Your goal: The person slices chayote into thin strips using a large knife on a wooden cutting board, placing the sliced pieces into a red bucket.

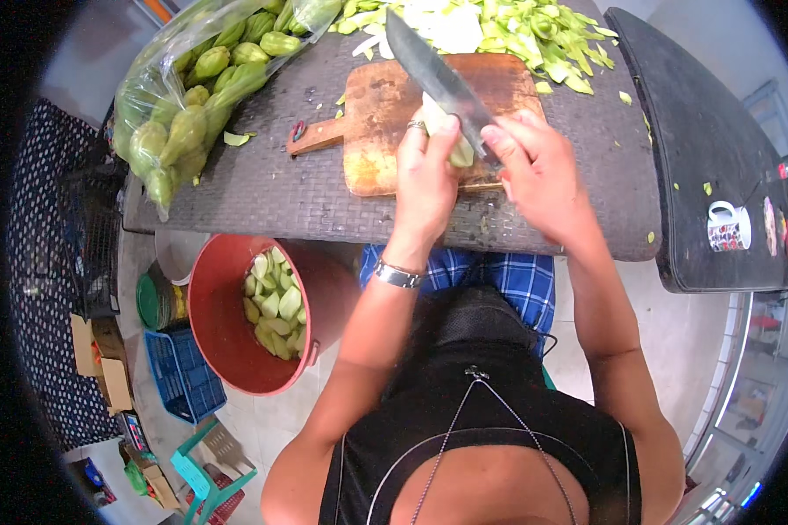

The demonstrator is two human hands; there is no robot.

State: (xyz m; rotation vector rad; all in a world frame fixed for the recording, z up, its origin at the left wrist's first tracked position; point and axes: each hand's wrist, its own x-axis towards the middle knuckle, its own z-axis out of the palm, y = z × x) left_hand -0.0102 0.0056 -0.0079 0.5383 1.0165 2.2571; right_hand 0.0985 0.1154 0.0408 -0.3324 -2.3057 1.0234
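Observation:
My left hand (430,161) grips a pale, peeled chayote (461,152) above the front part of a wooden cutting board (374,105). A large kitchen knife (437,75) is in my right hand (538,167); its broad blade points away from me and to the left, passing close along the chayote. Whether the edge touches the flesh is hard to tell, because the hands and blade are slightly blurred. Light green peelings (538,33) lie heaped behind the board. At the table's left, a clear plastic bag (171,98) holds several unpeeled chayotes (211,62).
Below the edge of the woven-pattern table (269,190), a red bucket (220,315) contains peeled chayote pieces (279,308). A blue plastic crate (184,374) and a turquoise stool (200,469) stand on the floor at left. A patterned mug (729,233) lies on the black side table (689,151).

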